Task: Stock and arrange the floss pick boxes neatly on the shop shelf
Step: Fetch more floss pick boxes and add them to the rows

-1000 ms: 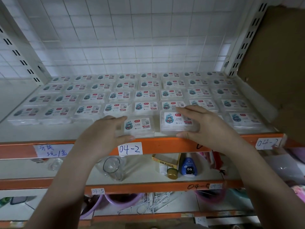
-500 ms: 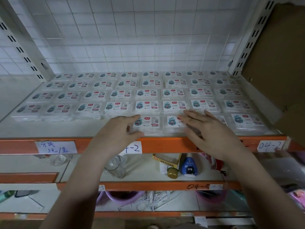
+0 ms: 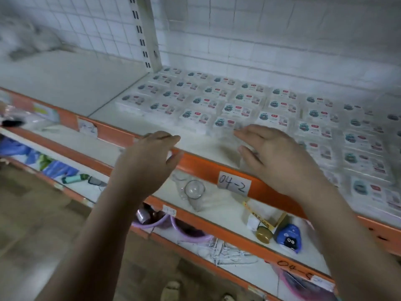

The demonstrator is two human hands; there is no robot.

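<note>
At the left of the frame we see bare white shelf (image 3: 65,83) with its orange front rail. Left of centre, our left hand (image 3: 147,161) hovers at that rail, its grip loosely curled and holding nothing. Right of it, our right hand (image 3: 280,157) hangs over the front edge, fingers spread, grip empty. The floss pick boxes (image 3: 249,103) lie flat in neat rows from centre frame to the right edge.
</note>
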